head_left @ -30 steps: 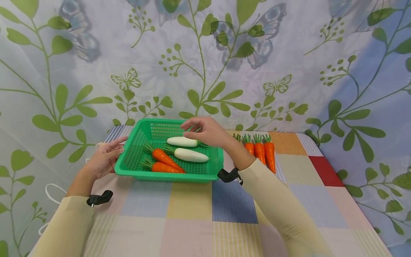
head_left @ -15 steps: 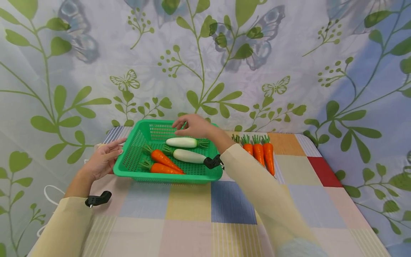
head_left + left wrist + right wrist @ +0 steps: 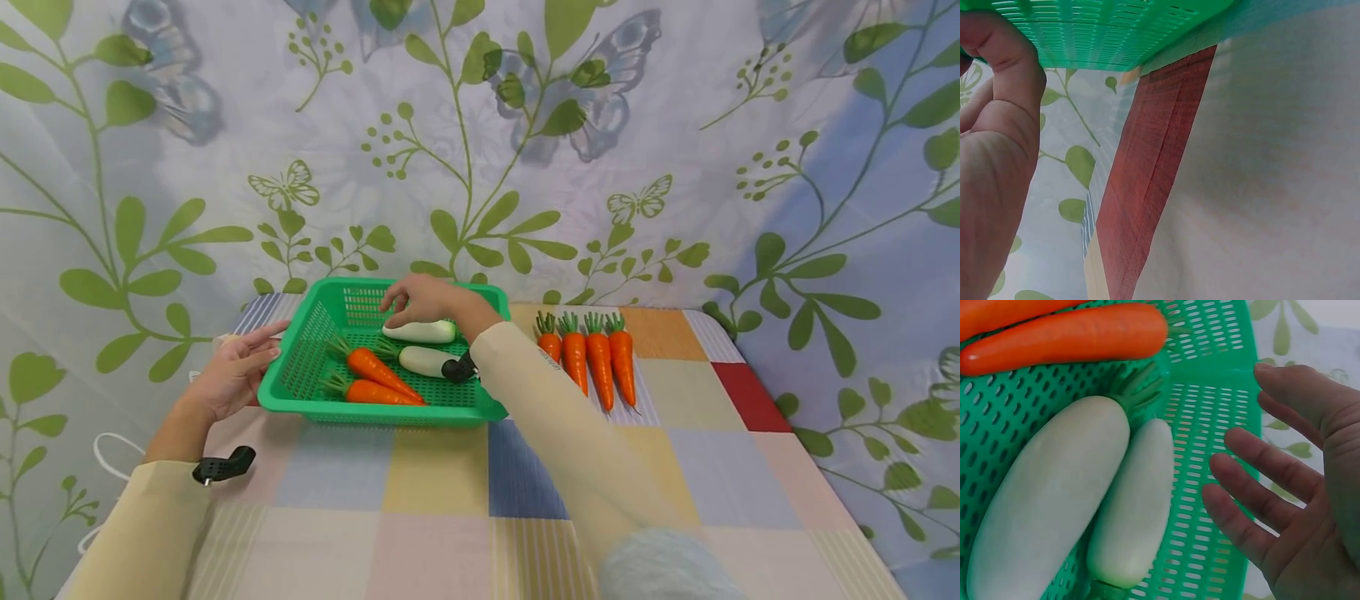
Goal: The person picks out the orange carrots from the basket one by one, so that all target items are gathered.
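A green mesh basket [image 3: 390,414] stands on the cloth-covered table. My left hand [image 3: 238,371] is at its left side, thumb near the rim and fingers extended. Over the back part of the basket hovers my right hand [image 3: 431,298], fingers spread and slightly bent, nothing between them, as the right wrist view shows. Close below it lies a white radish [image 3: 1135,506], its leafy end partly hidden in the head view. A second, larger white radish [image 3: 1050,500] lies in front of that one, partly covered by the wrist strap. Two orange carrots [image 3: 378,371] fill the basket's left front.
Several more carrots [image 3: 598,358] lie side by side on the table right of the basket, leaves toward the back. A patterned curtain [image 3: 480,150] hangs behind the table. A white cable [image 3: 112,454] loops at the left edge.
My right hand has moved left and slightly down over the back radish, its forearm uncovering more of the carrots on the right. The left hand stays at the basket's side.
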A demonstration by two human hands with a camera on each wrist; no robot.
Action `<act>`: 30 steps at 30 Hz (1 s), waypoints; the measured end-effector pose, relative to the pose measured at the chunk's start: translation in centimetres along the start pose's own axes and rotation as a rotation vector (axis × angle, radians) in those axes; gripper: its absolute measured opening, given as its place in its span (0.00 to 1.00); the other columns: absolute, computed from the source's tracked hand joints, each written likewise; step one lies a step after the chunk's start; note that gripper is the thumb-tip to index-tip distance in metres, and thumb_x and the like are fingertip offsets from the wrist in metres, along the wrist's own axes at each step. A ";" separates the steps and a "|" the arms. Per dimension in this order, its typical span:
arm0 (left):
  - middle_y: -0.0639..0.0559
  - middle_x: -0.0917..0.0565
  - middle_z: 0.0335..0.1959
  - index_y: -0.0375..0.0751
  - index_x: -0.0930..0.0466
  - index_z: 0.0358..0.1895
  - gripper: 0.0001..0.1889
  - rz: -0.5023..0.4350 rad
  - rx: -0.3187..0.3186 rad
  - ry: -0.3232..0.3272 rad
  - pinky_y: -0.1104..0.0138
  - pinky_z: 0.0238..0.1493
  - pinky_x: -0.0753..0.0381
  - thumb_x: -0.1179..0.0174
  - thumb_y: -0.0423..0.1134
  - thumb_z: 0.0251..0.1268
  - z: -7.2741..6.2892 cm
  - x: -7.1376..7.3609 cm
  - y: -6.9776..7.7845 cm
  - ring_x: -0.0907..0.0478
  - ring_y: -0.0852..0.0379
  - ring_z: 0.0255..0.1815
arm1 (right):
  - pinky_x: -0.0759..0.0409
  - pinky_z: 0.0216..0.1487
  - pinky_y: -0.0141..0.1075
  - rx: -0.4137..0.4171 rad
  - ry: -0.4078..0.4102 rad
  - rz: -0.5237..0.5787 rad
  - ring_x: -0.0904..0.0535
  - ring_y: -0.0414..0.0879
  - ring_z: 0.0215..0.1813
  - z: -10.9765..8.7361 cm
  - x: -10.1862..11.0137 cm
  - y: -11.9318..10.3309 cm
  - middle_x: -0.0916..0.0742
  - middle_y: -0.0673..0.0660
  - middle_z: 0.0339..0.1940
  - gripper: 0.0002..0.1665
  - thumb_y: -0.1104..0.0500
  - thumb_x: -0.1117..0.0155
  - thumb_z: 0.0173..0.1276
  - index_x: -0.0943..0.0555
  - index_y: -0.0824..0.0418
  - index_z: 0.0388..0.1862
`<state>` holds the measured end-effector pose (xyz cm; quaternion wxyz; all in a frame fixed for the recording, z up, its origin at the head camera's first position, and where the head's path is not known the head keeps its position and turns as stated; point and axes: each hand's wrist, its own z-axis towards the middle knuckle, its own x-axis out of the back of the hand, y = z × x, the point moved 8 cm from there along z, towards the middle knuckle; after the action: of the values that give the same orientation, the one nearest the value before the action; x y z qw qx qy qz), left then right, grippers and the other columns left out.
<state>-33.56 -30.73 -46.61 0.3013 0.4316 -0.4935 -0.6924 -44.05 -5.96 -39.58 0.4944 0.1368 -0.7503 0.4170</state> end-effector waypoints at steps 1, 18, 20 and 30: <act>0.49 0.14 0.53 0.41 0.43 0.80 0.27 0.001 0.001 0.002 0.63 0.49 0.11 0.60 0.25 0.82 0.0 0.0 0.0 0.12 0.56 0.51 | 0.19 0.60 0.40 -0.001 -0.006 -0.012 0.18 0.44 0.58 0.2 -0.2 0.0 0.12 0.49 0.54 0.18 0.45 0.33 0.73 0.17 0.43 0.60; 0.48 0.14 0.53 0.40 0.48 0.81 0.29 0.003 0.005 0.003 0.61 0.48 0.10 0.59 0.26 0.82 -0.4 0.0 -0.4 0.11 0.55 0.50 | 0.15 0.59 0.45 -0.038 -0.243 0.174 0.20 0.47 0.62 2.5 -5.4 -1.5 0.18 0.56 0.68 0.35 0.47 0.32 0.72 0.28 0.51 0.75; 0.49 0.14 0.53 0.40 0.47 0.81 0.28 0.000 0.007 0.007 0.61 0.48 0.10 0.59 0.27 0.82 -0.4 0.1 -0.5 0.12 0.56 0.50 | 0.15 0.59 0.46 -0.035 -0.256 0.190 0.20 0.50 0.63 2.5 -5.7 -2.0 0.20 0.58 0.71 0.35 0.49 0.33 0.73 0.30 0.52 0.77; 0.48 0.15 0.53 0.41 0.43 0.79 0.26 -0.005 -0.004 -0.006 0.62 0.49 0.11 0.58 0.27 0.82 -0.4 0.0 -0.2 0.12 0.56 0.51 | 0.14 0.56 0.44 -0.053 -0.266 0.102 0.22 0.47 0.64 3.8 -7.1 -3.2 0.22 0.58 0.72 0.33 0.52 0.34 0.75 0.29 0.50 0.76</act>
<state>-33.19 -30.78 -46.88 0.2993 0.4302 -0.4918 -0.6953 -41.12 -12.29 -44.68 0.3723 0.1393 -0.8259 0.3999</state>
